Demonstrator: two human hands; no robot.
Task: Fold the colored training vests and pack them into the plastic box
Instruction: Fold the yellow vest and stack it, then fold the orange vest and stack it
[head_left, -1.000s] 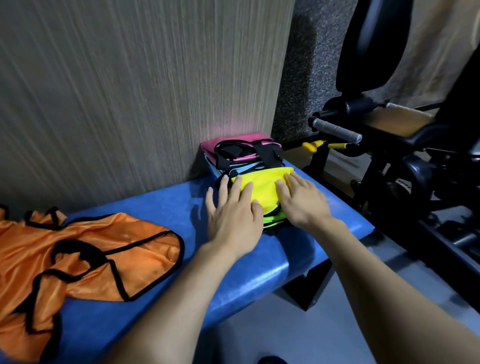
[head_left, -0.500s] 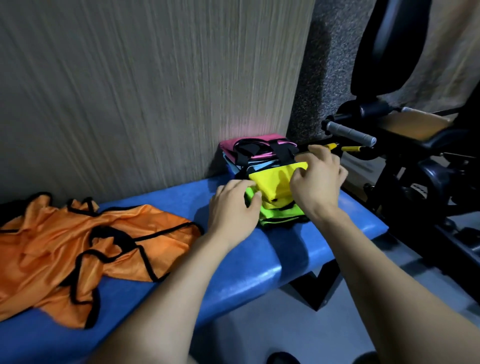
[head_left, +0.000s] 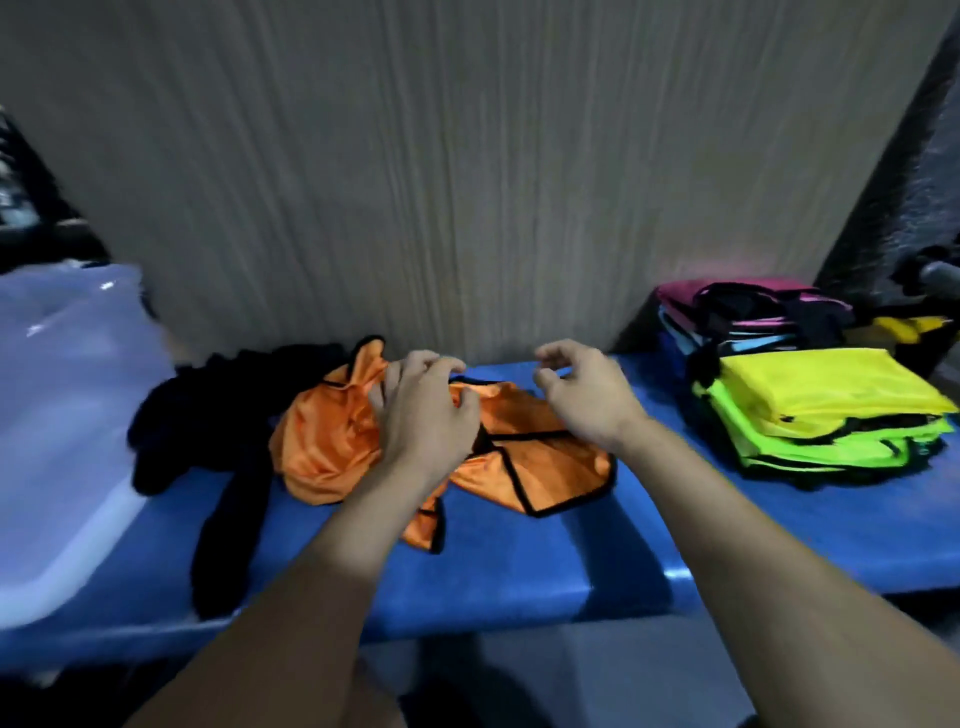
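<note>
Hovering over one orange vest (head_left: 540, 462), left hand (head_left: 426, 410) and right hand (head_left: 587, 400) loosely curled, empty, two folded stacks (head_left: 831, 410).

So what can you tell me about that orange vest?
The orange vest is shiny, thin-looking cloth edged in black trim. It lies crumpled and unfolded on the blue bench, next to a dark garment. The left hand is over it with curled fingers, seemingly gripping it; the right hand hovers above its far edge.
</note>
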